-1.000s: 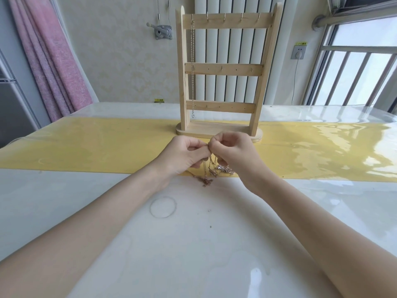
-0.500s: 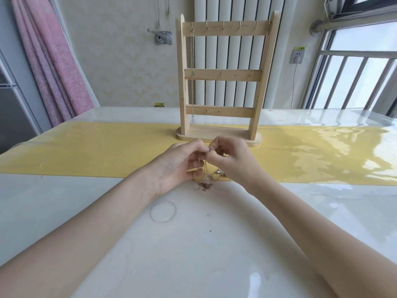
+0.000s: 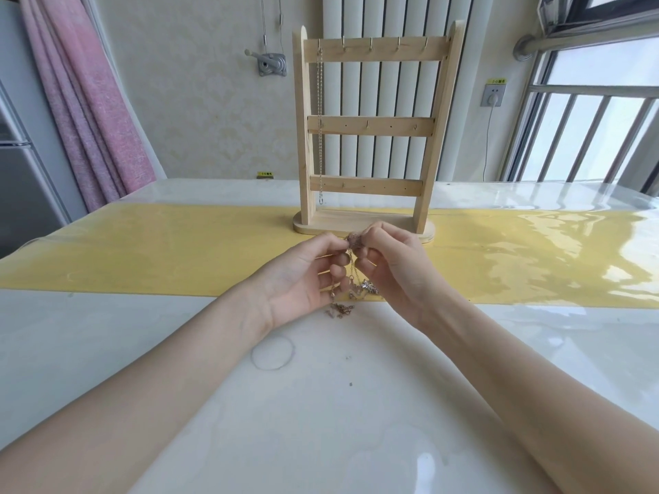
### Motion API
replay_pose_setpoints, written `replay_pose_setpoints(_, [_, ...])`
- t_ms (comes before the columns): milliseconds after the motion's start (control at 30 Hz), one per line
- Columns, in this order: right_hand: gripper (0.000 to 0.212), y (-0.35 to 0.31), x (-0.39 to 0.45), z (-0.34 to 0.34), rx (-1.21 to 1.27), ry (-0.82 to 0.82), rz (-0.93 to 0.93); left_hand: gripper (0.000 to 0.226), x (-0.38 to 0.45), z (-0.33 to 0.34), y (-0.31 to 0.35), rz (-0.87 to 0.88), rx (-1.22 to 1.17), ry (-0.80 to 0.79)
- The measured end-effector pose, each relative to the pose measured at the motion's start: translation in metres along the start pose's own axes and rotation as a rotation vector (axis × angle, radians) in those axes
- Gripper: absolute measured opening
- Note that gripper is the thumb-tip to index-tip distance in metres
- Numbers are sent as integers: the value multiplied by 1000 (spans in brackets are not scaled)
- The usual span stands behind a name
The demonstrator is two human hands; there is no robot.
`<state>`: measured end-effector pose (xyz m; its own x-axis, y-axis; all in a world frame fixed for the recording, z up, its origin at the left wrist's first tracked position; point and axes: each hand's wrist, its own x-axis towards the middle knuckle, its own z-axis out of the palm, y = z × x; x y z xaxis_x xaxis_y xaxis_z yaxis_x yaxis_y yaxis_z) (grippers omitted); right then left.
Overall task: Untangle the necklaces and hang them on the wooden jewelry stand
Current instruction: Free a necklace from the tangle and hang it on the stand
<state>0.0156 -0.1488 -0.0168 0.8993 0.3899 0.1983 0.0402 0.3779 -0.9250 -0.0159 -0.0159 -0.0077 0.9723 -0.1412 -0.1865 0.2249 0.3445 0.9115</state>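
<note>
Tangled chains held up between both hands, just short of the stand.

The tangle (image 3: 351, 276) is pinched at its top by the left hand (image 3: 303, 276) and right hand (image 3: 394, 272), probably so loose ends hang free. Beyond the hands, the stand (image 3: 371, 126) carries one chain (image 3: 320, 126) on its leftmost hook; nothing blocks the other hooks.

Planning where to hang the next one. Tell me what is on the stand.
One chain hangs from the leftmost top hook of the stand, down past the bottom bar. The other top hooks look bare. The hands cover part of its base.
</note>
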Motion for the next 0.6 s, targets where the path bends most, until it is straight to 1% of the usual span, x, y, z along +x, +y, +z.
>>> replay_pose_setpoints(67, [30, -1, -1, 2, 61, 1, 21, 7, 0, 1, 0, -14, -11, 3])
replay_pose_setpoints(133, [32, -1, -2, 4, 118, 1, 42, 8, 0, 3, -2, 6, 36, 31])
replay_pose_setpoints(233, [29, -4, -3, 5, 189, -18, 79, 14, 1, 4, -2, 116, 187, 128])
replay_pose_setpoints(333, [24, -7, -3, 4, 196, -53, 113, 15, 1, 6, -1, 204, 261, 180])
replay_pose_setpoints(400, [21, -6, -3, 4, 157, -54, 108, 11, 1, 5, -1, 234, 278, 203])
replay_pose_setpoints(500, [19, -2, -2, 3, 54, -6, 95, 7, 0, 4, -1, 295, 275, 223])
replay_pose_setpoints(533, [17, -1, -1, 2, 3, 13, 87, 9, 0, 3, -2, 335, 291, 235])
replay_pose_setpoints(600, [9, 1, -2, 0, -167, 34, 44, 16, 0, 3, -4, 441, 407, 274])
